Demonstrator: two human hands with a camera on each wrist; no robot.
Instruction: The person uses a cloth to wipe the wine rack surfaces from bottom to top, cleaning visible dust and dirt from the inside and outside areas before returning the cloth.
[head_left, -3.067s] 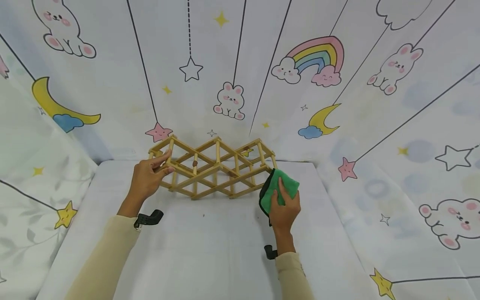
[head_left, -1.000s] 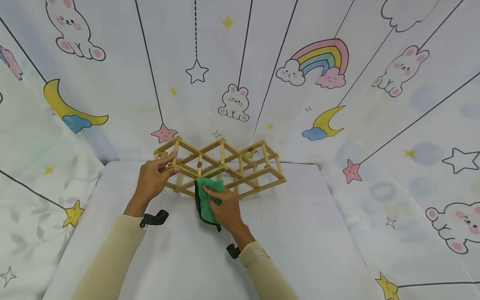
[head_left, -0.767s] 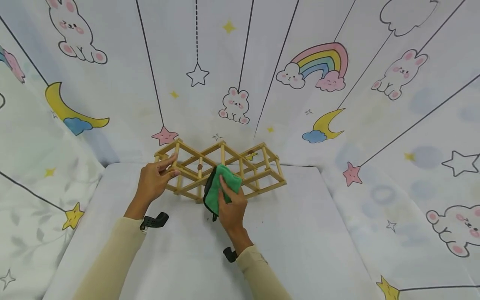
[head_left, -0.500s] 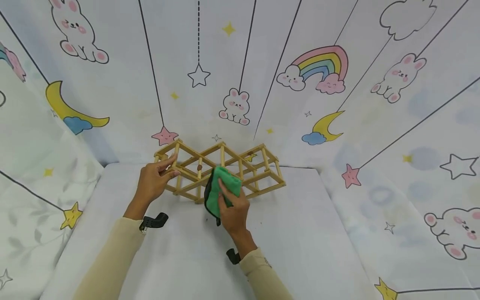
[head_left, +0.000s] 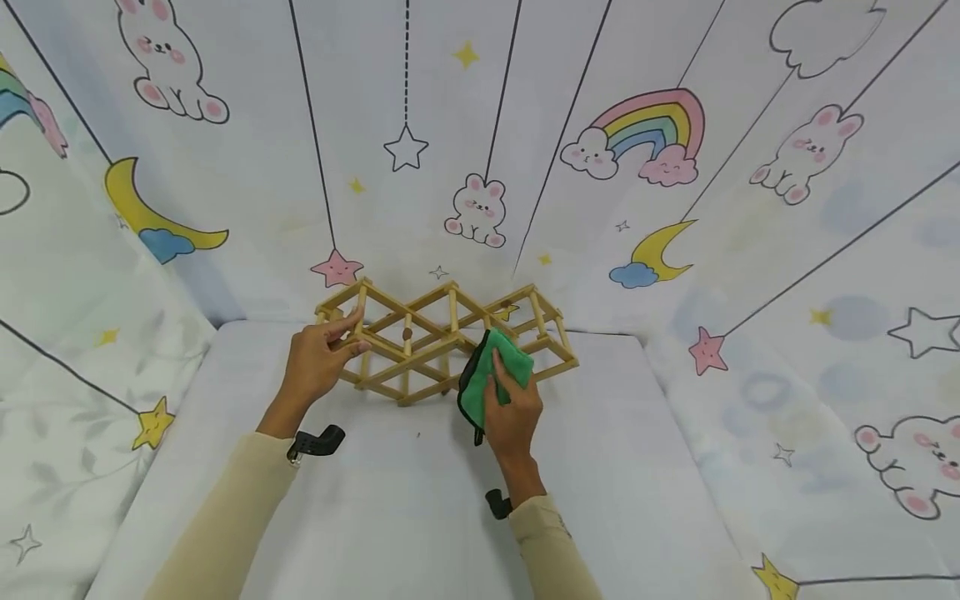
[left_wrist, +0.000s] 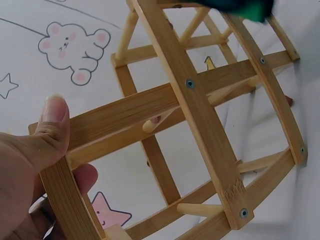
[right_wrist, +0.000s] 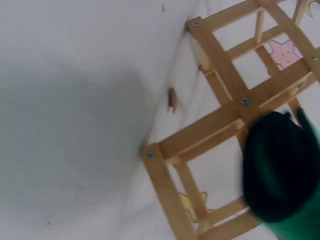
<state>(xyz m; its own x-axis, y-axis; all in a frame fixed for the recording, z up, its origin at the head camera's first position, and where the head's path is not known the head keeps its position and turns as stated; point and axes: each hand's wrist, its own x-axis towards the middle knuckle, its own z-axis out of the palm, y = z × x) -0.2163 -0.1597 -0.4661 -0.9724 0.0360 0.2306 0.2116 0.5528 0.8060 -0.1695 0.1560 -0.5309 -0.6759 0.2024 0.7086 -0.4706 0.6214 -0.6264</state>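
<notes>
A folding wooden lattice rack, its slats pinned in diamond shapes, stands spread out at the back of the table. My left hand grips its left end; in the left wrist view the thumb lies on a slat with fingers curled behind. My right hand holds a folded green cloth with black edging against the front slats, right of the rack's middle. In the right wrist view the cloth is blurred over the slats and hides part of them.
The white table reaches back to a cartoon-printed sheet that hangs behind and at both sides. A small reddish-brown bit lies by the rack's base. Black straps with mounts sit on both wrists.
My right hand swept the cloth from the rack's right end to left of its middle, then back rightward to where it is now. The left hand keeps its grip on the left end.
</notes>
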